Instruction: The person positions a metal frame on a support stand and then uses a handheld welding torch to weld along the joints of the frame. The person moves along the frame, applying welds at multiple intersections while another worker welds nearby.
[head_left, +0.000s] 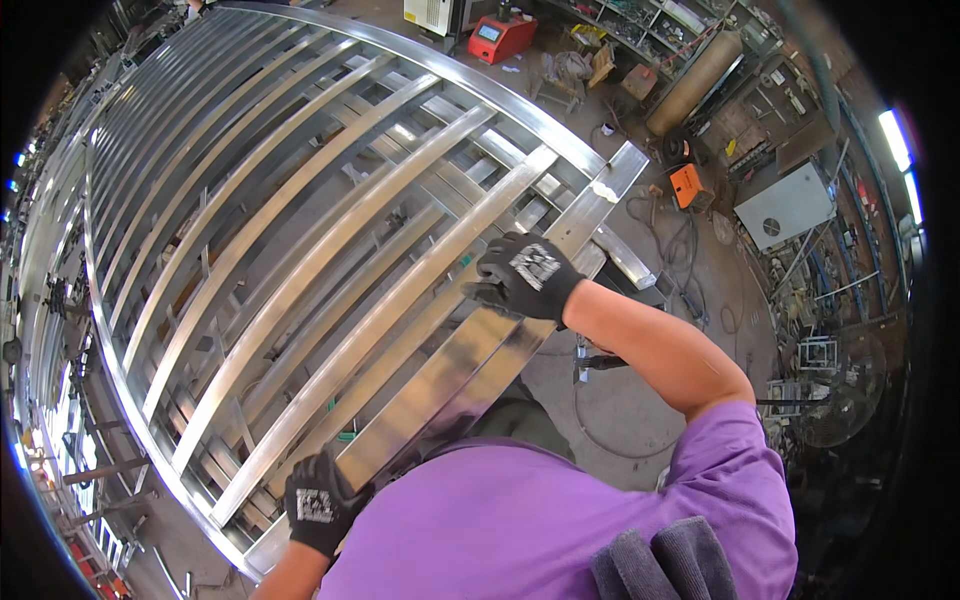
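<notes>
A wide, shiny rectangular metal bar (430, 395) lies slantwise in front of me, along the near end of a large slatted metal frame (350, 225). My right hand (525, 275), in a black glove with a pale print, grips the bar toward its upper right part, fingers curled over the edge. Lower left, my left hand (322, 500), gloved the same way, is closed around the bar's other end; some of its fingers are hidden. A wider end beam (590, 205) of the frame runs beyond my right hand.
On the floor at the back stands a red machine (501, 38). An orange box (690, 187) and dark hoses (680, 255) lie right of the frame. A brown gas cylinder (695, 82) leans near cluttered shelves. A grey cabinet (785, 208) and a fan (840, 400) stand farther right.
</notes>
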